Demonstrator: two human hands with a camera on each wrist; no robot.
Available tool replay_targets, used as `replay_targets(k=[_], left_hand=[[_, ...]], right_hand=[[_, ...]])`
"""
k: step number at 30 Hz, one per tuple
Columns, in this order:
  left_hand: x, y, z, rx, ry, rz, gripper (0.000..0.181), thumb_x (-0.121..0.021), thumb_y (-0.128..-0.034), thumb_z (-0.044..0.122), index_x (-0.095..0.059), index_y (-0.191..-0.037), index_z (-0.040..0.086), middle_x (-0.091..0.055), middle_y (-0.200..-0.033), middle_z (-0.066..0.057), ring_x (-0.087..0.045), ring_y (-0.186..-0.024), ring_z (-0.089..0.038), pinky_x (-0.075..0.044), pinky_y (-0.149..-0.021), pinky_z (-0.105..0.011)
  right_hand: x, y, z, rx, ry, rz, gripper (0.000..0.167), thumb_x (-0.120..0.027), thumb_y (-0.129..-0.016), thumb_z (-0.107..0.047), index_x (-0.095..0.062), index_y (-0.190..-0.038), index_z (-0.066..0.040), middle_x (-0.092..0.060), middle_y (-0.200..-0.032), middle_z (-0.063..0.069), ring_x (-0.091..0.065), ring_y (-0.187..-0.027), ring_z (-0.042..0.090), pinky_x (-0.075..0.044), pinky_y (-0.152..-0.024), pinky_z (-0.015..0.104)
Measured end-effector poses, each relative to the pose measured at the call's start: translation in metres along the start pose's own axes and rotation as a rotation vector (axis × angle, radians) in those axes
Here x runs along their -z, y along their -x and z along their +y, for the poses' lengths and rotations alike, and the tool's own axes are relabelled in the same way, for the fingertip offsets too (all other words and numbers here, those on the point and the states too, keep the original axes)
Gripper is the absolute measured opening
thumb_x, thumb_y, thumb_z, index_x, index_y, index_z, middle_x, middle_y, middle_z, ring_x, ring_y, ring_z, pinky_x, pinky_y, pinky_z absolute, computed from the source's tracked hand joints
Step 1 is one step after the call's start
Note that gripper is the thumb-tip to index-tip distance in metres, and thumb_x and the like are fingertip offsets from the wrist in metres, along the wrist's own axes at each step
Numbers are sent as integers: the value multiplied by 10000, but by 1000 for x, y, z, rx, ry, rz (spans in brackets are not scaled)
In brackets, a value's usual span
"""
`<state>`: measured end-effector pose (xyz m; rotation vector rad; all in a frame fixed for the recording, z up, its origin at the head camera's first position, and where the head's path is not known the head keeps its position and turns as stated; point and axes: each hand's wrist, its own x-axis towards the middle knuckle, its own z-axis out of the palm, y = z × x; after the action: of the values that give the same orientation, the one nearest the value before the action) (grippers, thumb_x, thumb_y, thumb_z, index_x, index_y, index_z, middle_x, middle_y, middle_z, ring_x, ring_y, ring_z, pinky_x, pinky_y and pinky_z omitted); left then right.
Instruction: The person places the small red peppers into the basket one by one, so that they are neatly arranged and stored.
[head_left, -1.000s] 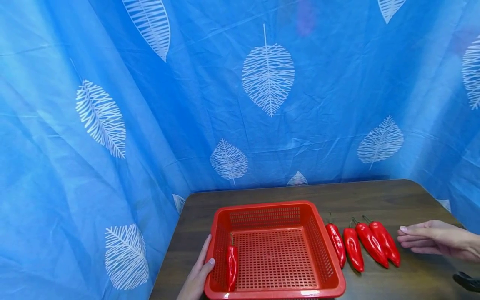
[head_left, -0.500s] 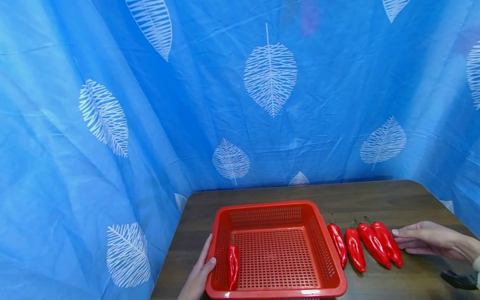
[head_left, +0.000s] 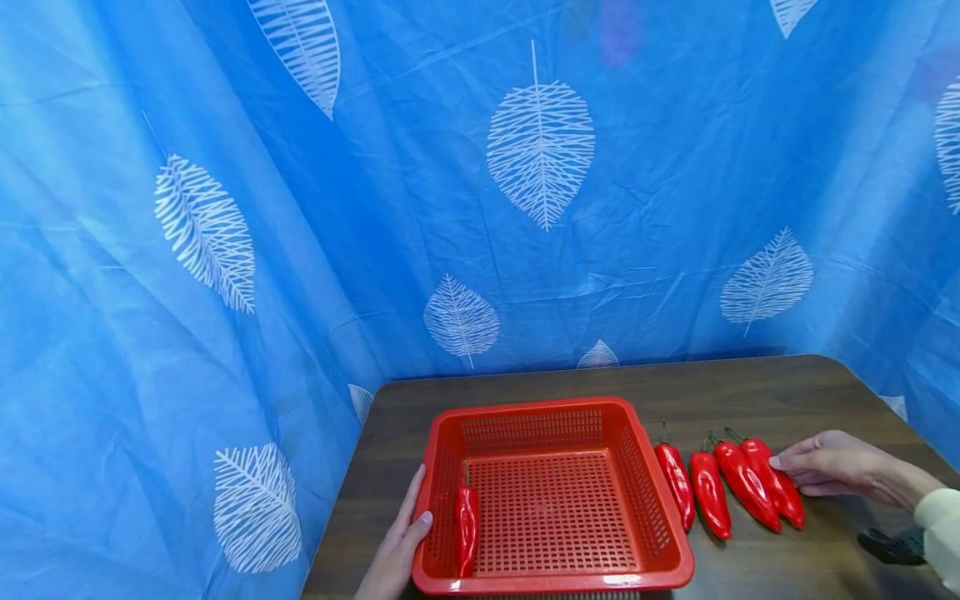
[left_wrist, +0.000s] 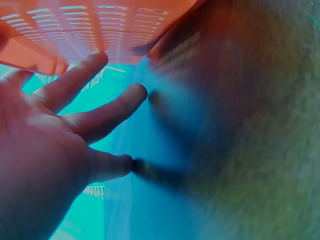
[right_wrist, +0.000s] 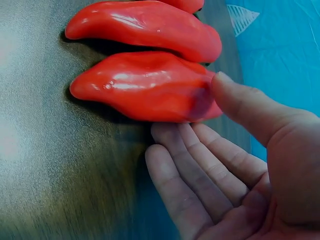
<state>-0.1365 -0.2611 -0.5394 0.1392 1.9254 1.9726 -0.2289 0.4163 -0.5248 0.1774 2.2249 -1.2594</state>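
Note:
A red plastic basket (head_left: 553, 581) with slotted walls stands on the table, one red pepper (head_left: 467, 529) lying inside along its left wall. My left hand (head_left: 395, 540) rests against the basket's left side, thumb at the rim; the left wrist view shows its fingers spread and fairly straight below the basket wall. Right of the basket, several red peppers lie in a row. My right hand (head_left: 843, 467) is at the rightmost pepper (right_wrist: 145, 87), thumb over its stem end and fingertips along its near side. That pepper lies on the table; its stem end is partly hidden.
The brown wooden table (head_left: 517, 387) ends at a blue curtain (head_left: 390, 208) with white leaf prints. A black object (head_left: 890, 547) lies near the right sleeve (head_left: 943, 533). The leftmost loose pepper (head_left: 675, 485) lies close against the basket's right wall.
My right hand has moved left to the rightmost pepper, its thumb now over it. The left hand, basket and peppers stay in place.

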Motion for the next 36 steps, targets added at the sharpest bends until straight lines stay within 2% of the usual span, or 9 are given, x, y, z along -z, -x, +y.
replay_targets(k=[10, 20, 23, 26, 33, 36], left_hand=[[0, 0, -1, -22, -1, -17, 773, -449, -1187, 357, 59, -1770, 363, 32, -1823, -278, -442, -1534, -528, -591, -1075, -565], [-1, 0, 2, 2, -4, 0, 779, -451, -1185, 361, 64, -1770, 358, 33, -1822, -280, -437, -1536, -543, -597, -1067, -573], [-2, 0, 1, -13, -10, -9, 782, -446, -1186, 348, 74, -1771, 336, 42, -1816, -294, -424, -1538, -556, -590, -1075, -577], [-2, 0, 1, -18, -13, -14, 784, -445, -1186, 348, 77, -1771, 328, 37, -1814, -300, -433, -1535, -544, -590, -1077, -572], [0, -1, 0, -11, -4, -15, 780, -448, -1185, 372, 70, -1769, 361, 43, -1817, -290, -449, -1529, -529, -597, -1068, -567], [0, -1, 0, -15, -1, -17, 780, -443, -1187, 374, 76, -1769, 351, 51, -1816, -294, -434, -1536, -541, -595, -1071, -568]], right_hand=[[-1, -1, 0, 13, -25, 0, 490, -686, -1082, -190, -613, -1300, 242, -823, -1095, 119, -811, -1000, 259, -686, -894, 418], [0, 3, 2, -15, -35, 9, 514, -668, -1085, -162, -555, -1333, 273, -816, -1076, 85, -808, -989, 253, -687, -883, 402], [1, 5, 5, -33, -52, 8, 487, -660, -1080, -148, -567, -1317, 266, -812, -1054, 75, -803, -972, 239, -686, -876, 393], [2, 7, 9, -12, -69, -15, 482, -650, -1080, -138, -562, -1309, 276, -812, -1062, 74, -800, -979, 228, -686, -878, 390], [10, 12, 12, 4, -114, -49, 478, -586, -1108, -146, -561, -1319, 281, -813, -1157, 169, -795, -1058, 256, -677, -932, 430], [14, 15, 9, 4, -165, -49, 511, -592, -1118, -178, -551, -1332, 284, -821, -1139, 116, -800, -1043, 238, -677, -930, 422]])
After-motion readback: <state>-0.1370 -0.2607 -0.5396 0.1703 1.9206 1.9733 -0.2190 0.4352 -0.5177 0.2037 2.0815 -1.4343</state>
